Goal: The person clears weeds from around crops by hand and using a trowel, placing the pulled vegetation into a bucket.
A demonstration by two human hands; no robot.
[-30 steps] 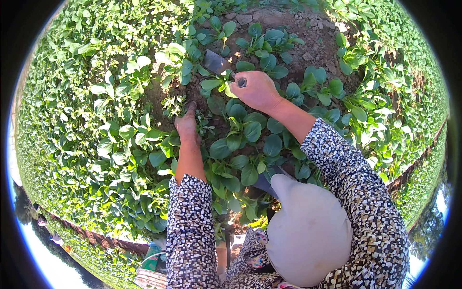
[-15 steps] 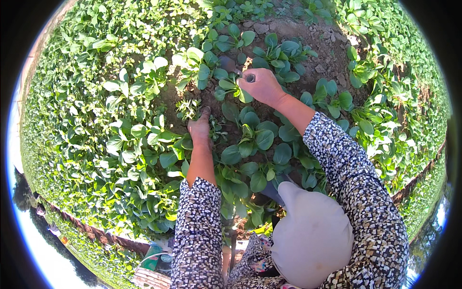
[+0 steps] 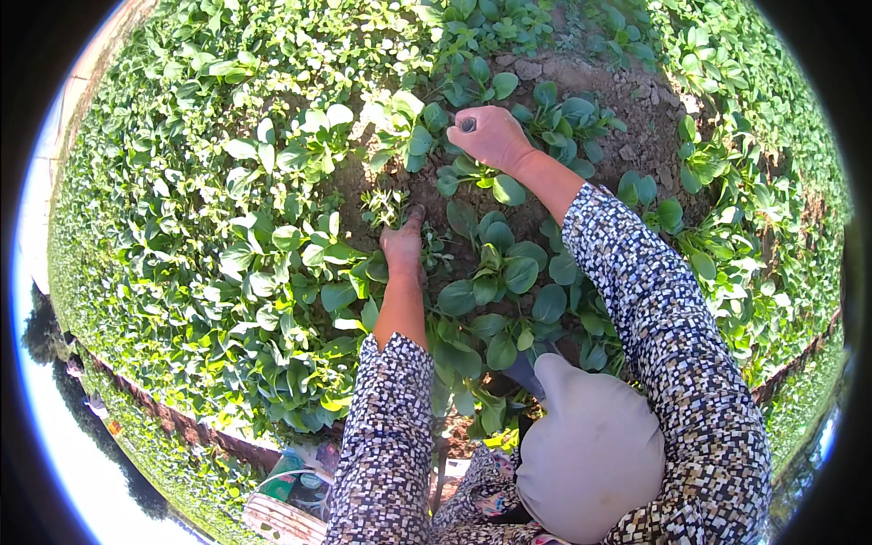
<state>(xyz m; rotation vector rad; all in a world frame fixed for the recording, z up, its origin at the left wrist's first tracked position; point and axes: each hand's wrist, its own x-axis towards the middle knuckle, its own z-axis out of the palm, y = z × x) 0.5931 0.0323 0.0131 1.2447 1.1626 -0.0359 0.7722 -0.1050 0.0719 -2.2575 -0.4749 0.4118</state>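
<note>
Right hand, grip clenched around a dark tool handle; left hand flat on soil.

Right hand lifted, fisted; left hand reached further into seedlings.

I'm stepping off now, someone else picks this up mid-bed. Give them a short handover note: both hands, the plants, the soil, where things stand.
Left hand: down flat on the soil by a small weedy sprig, holding nothing that shows.
Right hand: fisted around a dark tool handle; the blade is hidden.
Leafy seedlings stand between the forearms.
Done: a bare soil patch lies beyond the right hand.
Left: dense greenery on the left remains untouched.
</note>
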